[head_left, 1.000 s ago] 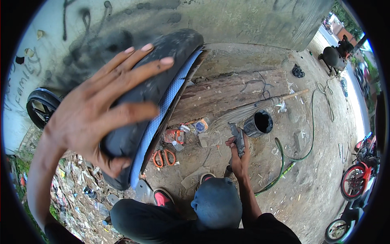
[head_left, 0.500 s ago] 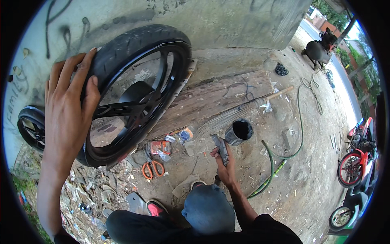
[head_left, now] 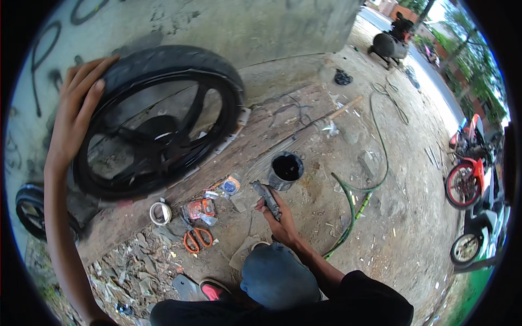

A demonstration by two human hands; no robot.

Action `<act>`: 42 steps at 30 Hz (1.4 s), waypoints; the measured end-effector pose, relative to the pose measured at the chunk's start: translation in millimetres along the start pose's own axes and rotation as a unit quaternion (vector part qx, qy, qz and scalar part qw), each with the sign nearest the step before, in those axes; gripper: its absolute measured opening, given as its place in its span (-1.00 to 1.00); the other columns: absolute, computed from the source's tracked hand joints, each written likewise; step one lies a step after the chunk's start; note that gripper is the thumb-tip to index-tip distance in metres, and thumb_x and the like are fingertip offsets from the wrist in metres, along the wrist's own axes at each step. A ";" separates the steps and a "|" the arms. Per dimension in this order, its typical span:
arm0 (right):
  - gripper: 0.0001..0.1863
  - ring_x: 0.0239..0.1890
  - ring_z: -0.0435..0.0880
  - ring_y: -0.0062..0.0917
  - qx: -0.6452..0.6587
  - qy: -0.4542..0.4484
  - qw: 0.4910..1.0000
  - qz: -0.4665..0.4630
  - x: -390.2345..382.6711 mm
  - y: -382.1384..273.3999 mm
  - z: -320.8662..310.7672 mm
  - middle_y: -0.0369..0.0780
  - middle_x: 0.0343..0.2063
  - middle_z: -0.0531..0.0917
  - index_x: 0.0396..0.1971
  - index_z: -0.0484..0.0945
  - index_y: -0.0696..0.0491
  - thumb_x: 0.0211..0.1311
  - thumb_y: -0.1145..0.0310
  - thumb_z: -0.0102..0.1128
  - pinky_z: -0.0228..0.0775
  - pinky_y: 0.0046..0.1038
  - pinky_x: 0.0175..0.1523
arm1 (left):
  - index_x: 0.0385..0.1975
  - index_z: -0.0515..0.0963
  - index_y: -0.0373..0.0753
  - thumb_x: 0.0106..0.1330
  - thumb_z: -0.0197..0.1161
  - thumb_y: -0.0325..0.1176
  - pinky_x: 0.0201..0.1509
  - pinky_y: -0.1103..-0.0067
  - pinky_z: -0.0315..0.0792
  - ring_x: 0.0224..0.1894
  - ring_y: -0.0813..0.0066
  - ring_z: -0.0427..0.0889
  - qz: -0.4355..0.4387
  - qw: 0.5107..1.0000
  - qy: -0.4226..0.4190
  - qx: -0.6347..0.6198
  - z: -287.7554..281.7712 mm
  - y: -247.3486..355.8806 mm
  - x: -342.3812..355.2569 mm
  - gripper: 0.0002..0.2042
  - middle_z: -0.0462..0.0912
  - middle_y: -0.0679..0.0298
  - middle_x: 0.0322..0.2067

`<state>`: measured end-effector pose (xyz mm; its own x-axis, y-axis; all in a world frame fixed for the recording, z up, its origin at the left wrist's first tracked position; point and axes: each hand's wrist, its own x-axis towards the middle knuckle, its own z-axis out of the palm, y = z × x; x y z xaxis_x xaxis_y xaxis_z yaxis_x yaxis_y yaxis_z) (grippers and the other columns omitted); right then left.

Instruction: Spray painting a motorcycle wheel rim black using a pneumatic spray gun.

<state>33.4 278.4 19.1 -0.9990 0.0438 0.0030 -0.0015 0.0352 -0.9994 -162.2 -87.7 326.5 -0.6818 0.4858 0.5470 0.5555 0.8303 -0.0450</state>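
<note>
A black motorcycle wheel (head_left: 187,125) with its tyre on leans upright over a wooden plank, near the wall. My left hand (head_left: 81,98) grips the upper left of its tyre, fingers over the tread and thumb at the sidewall. Down by the dark pot (head_left: 287,168), my right hand (head_left: 281,220) is closed around a grey, elongated hand tool (head_left: 267,200); its exact kind is unclear. Orange-handled scissors (head_left: 197,239), a red-orange box (head_left: 199,208), a small blue-topped container (head_left: 231,185) and a white ring-shaped roll (head_left: 160,213) lie below the wheel.
The weathered plank (head_left: 261,125) runs along the wall, a twig broom (head_left: 326,120) beside it. A green hose (head_left: 350,209) winds over the dirt toward a compressor (head_left: 390,44). Parked motorcycles (head_left: 466,179) stand at the right; another small wheel (head_left: 32,212) leans at the left.
The wheel has shifted left and tilted, with my left hand moving along on it; the white roll now shows beneath it. My right hand still holds the grey tool. The whole view has turned slightly.
</note>
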 end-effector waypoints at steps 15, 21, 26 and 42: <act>-0.39 -0.10 0.60 -0.53 0.042 0.022 0.999 0.018 -2.3 15.2 -4.1 -0.23 -0.18 0.60 0.48 0.26 0.24 0.43 0.68 -0.03 0.49 -0.36 0.19 | 0.21 0.65 -0.31 0.54 0.20 -0.08 0.28 0.37 0.50 0.15 0.16 0.68 -0.068 0.969 -0.075 -0.227 43.8 -72.3 118.8 -0.54 0.75 0.00 0.11; -0.41 -0.13 0.58 -0.54 0.125 0.046 0.991 0.023 0.2 3.5 -9.8 -0.24 -0.19 0.58 0.46 0.29 0.23 0.45 0.64 0.01 0.52 -0.37 0.13 | 0.14 0.71 -0.26 0.50 0.20 -0.02 0.24 0.36 0.50 0.08 0.14 0.70 -0.133 0.965 -0.074 -0.213 45.3 -64.0 126.8 -0.53 0.78 0.01 0.06; -0.48 -0.17 0.54 -0.57 0.116 0.033 0.993 -0.015 6.5 -60.5 11.4 -0.25 -0.21 0.57 0.44 0.31 0.24 0.55 0.49 0.06 0.54 -0.38 0.13 | 0.11 0.74 -0.25 0.47 0.14 0.08 0.24 0.33 0.49 0.09 0.11 0.70 -0.185 0.954 -0.039 -0.232 48.1 -76.0 113.7 -0.47 0.78 0.00 0.04; -0.50 -0.28 0.50 -0.58 0.067 0.012 0.990 -0.119 18.0 -112.9 36.9 -0.26 -0.27 0.54 0.39 0.38 0.21 0.64 0.23 0.07 0.43 -0.42 -0.14 | 0.30 0.50 -0.38 0.65 0.02 -0.17 0.36 0.32 0.44 0.29 -0.01 0.55 -0.165 0.916 0.291 -0.221 42.5 18.9 9.4 -0.55 0.51 -0.05 0.16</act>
<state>13.9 238.3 130.7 -0.9681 0.0743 0.2392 -0.2452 -0.0858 -0.9657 -178.3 -55.8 295.2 -0.5496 -0.1066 0.8286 0.5916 0.6507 0.4761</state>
